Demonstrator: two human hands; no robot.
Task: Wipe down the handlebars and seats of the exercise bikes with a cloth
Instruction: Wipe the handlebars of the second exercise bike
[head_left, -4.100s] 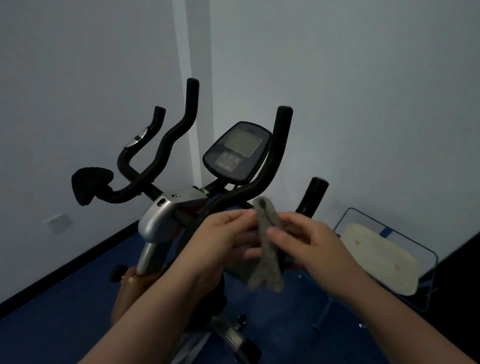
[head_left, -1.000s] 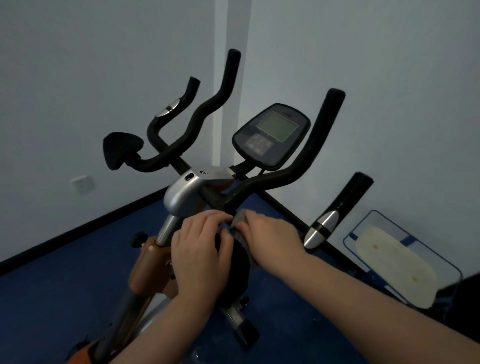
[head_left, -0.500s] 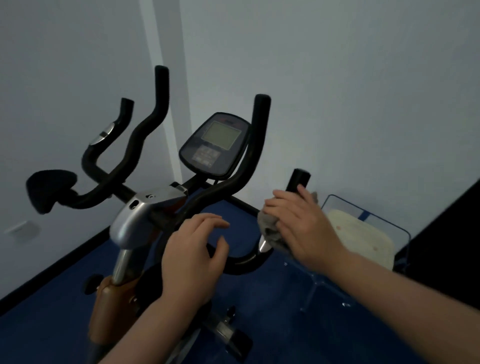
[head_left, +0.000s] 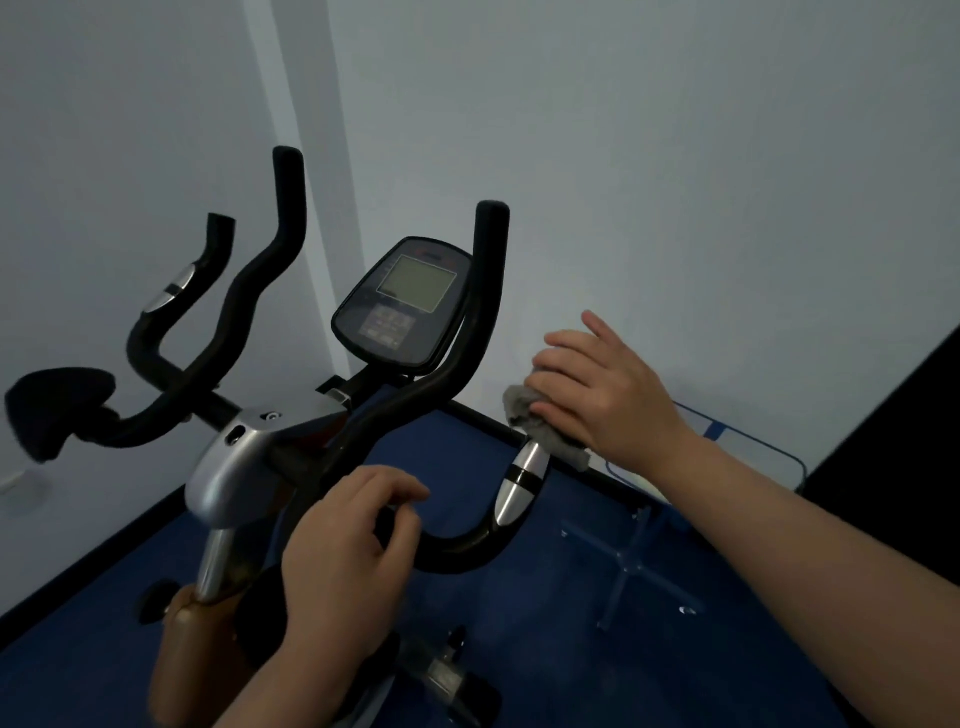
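**Cloth on the right grip of an exercise bike**

Pale walls meet in a corner at 12 o'clock; a blue floor (head_left: 545, 623) lies below, edged by a dark skirting. The bike (head_left: 234, 467), with a silver stem housing, fills the left and centre, its console (head_left: 405, 306) just above centre. Black handlebars (head_left: 467, 364) curve up on both sides of the console. At 3 o'clock the right hand (head_left: 597, 389) presses a grey cloth (head_left: 540, 426) against the upper end of the right grip; its fingers are curled over the cloth, the forefinger raised. The cloth hangs just above a silver sensor band (head_left: 519, 478) on that grip. At 6 o'clock the left hand (head_left: 343, 561) rests on the lower bend of the handlebar, fingers loosely curled; whether it grasps the bar cannot be told. A blue-edged frame (head_left: 753, 441) shows behind the right forearm.
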